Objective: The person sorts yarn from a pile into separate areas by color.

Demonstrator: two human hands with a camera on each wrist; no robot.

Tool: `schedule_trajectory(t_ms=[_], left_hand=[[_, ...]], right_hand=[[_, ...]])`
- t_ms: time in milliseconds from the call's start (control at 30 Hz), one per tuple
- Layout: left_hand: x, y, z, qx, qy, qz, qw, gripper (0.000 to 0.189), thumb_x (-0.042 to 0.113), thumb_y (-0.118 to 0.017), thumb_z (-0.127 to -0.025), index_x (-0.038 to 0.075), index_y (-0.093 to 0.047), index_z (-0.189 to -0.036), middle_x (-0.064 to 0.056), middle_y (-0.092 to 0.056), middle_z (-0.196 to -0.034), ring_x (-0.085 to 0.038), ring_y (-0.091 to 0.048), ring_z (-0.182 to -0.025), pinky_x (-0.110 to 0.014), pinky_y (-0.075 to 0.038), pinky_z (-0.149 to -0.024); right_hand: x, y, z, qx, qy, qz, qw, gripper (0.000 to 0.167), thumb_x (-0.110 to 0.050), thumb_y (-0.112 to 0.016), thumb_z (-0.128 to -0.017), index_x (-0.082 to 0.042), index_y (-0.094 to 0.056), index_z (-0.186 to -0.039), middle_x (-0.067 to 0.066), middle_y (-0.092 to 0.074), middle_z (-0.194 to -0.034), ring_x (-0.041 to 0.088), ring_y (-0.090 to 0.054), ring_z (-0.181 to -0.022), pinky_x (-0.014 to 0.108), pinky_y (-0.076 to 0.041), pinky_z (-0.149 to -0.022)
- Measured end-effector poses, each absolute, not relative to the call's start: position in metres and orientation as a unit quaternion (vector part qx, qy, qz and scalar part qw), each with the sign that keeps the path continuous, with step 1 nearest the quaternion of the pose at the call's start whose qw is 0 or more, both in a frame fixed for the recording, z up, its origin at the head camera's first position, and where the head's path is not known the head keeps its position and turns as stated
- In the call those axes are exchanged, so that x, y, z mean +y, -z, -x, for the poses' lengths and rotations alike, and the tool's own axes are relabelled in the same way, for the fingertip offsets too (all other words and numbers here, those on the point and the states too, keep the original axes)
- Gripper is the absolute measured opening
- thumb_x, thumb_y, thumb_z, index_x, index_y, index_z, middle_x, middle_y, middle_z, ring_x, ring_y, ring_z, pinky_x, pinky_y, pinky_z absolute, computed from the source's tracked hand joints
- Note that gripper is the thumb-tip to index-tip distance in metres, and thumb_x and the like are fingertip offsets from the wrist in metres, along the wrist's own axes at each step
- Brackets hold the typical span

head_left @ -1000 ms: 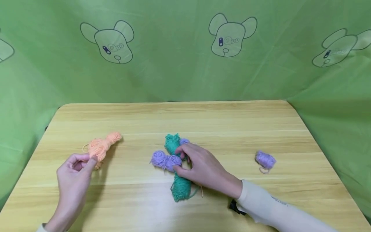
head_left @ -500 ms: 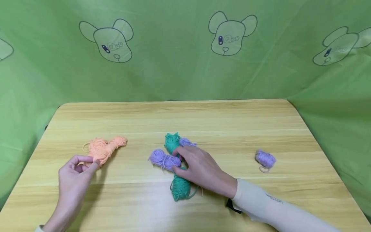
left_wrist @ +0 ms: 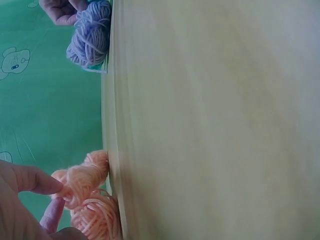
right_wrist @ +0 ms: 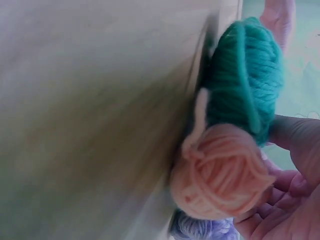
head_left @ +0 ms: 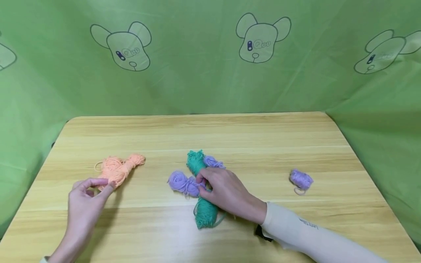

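My left hand (head_left: 87,199) pinches the near end of a peach yarn skein (head_left: 131,164) between thumb and finger. This skein lies across a rounder peach bundle (left_wrist: 97,215), seen below it in the left wrist view. At the middle, my right hand (head_left: 230,193) pinches the right end of a purple yarn skein (head_left: 184,183), which lies across a long green yarn skein (head_left: 206,213). Behind that hand a second purple skein (head_left: 213,162) shows. The right wrist view has another peach skein (right_wrist: 222,172) beside the green one, mostly hidden under my hand in the head view.
A small purple skein (head_left: 301,179) with a loose strand lies apart on the right of the wooden table (head_left: 263,138). Green cloth (head_left: 197,87) with printed animal heads stands around the back and sides. A black strap piece (head_left: 263,233) is under the right sleeve.
The peach skein in my left hand has come down and its far end swung right. The right hand has shifted slightly left, its fingertips closing on the purple skein's end.
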State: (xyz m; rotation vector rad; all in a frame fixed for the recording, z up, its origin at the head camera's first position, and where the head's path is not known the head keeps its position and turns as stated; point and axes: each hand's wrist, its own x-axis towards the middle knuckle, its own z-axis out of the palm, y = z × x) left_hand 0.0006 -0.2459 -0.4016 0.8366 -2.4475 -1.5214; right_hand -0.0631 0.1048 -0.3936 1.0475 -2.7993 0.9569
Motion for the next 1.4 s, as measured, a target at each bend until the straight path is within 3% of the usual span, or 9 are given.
schedule_trajectory(t_ms=[167, 400, 633, 900, 1400], left_hand=[[-0.249, 0.403, 0.001, -0.817, 0.500, -0.283, 0.051, 0.026, 0.015, -0.084, -0.096, -0.001, -0.074, -0.114, -0.004, -0.042, -0.118, -0.020, -0.040, -0.091, -0.027, -0.038, -0.066], [-0.252, 0.405, 0.002, -0.803, 0.517, -0.296, 0.022, 0.021, 0.016, -0.085, -0.095, 0.007, -0.074, -0.110, -0.003, -0.040, -0.120, -0.013, -0.046, -0.078, -0.025, -0.039, -0.051], [-0.251, 0.405, -0.001, -0.789, 0.543, -0.285, 0.042, 0.021, 0.011, -0.085, -0.095, 0.007, -0.071, -0.110, 0.000, -0.042, -0.125, -0.010, -0.047, -0.074, -0.023, -0.039, -0.049], [-0.249, 0.403, -0.006, -0.790, 0.544, -0.275, 0.062, 0.027, 0.008, -0.084, -0.096, 0.001, -0.066, -0.114, 0.001, -0.043, -0.122, -0.011, -0.046, -0.081, -0.020, -0.041, -0.053], [-0.242, 0.394, -0.008, -0.801, 0.534, -0.258, 0.082, 0.026, 0.013, -0.080, -0.100, 0.005, -0.065, -0.119, 0.004, -0.042, -0.121, -0.011, -0.046, -0.082, -0.021, -0.042, -0.051]], right_hand=[[0.107, 0.391, 0.063, -0.886, -0.330, -0.326, -0.016, 0.013, 0.000, -0.079, -0.089, -0.010, -0.077, -0.097, -0.005, -0.070, -0.087, 0.012, -0.060, -0.069, 0.023, -0.051, -0.060], [0.111, 0.389, 0.066, -0.882, -0.347, -0.318, -0.002, 0.014, -0.002, -0.081, -0.090, -0.013, -0.076, -0.098, -0.010, -0.063, -0.079, 0.001, -0.049, -0.064, 0.023, -0.047, -0.054], [0.115, 0.385, 0.066, -0.875, -0.375, -0.306, 0.012, 0.013, -0.006, -0.083, -0.093, -0.015, -0.076, -0.099, -0.009, -0.055, -0.073, 0.004, -0.047, -0.064, 0.024, -0.044, -0.054], [0.122, 0.380, 0.069, -0.864, -0.406, -0.297, 0.006, 0.011, -0.008, -0.082, -0.095, -0.015, -0.076, -0.101, -0.010, -0.050, -0.072, 0.006, -0.045, -0.063, 0.023, -0.037, -0.054], [0.134, 0.385, 0.074, -0.842, -0.460, -0.280, 0.035, 0.018, 0.001, -0.081, -0.093, -0.014, -0.074, -0.102, -0.008, -0.054, -0.076, 0.011, -0.050, -0.068, 0.023, -0.041, -0.056]])
